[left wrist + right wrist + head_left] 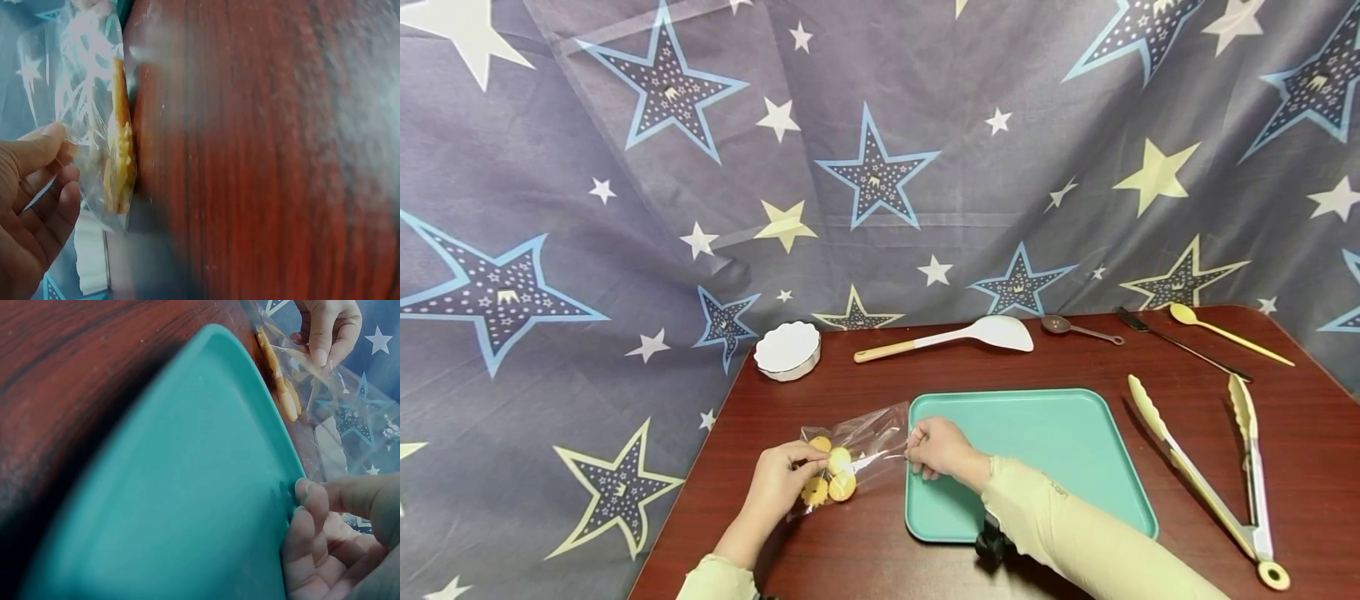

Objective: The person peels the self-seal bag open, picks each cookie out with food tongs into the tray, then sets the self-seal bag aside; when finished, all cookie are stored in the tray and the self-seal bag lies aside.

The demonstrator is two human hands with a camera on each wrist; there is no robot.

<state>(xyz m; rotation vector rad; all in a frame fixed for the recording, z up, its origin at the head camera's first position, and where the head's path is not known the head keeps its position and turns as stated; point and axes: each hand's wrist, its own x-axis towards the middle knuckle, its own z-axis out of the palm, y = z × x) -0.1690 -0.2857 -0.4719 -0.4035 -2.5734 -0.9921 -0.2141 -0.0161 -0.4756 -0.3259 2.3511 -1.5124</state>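
A clear plastic bag (874,440) lies stretched between both hands, low over the table left of the teal tray (1037,417). Several round yellow cookies (842,486) sit in its left part. My left hand (781,482) pinches the bag's film beside the cookies between thumb and fingers, as the left wrist view shows with its own left hand (34,187). At the bag's other end, my right hand (942,448) pinches the film over the tray's left rim. In the right wrist view, the fingers (302,550) are curled right at that rim.
A white fluted dish (787,350) stands at the back left. Along the back lie a white spatula (1000,332), a brown measuring spoon (1060,325), a thin black utensil (1180,343) and a yellow spoon (1232,333). Spread tongs (1202,500) lie right of the tray, and a star-patterned curtain (880,267) hangs behind.
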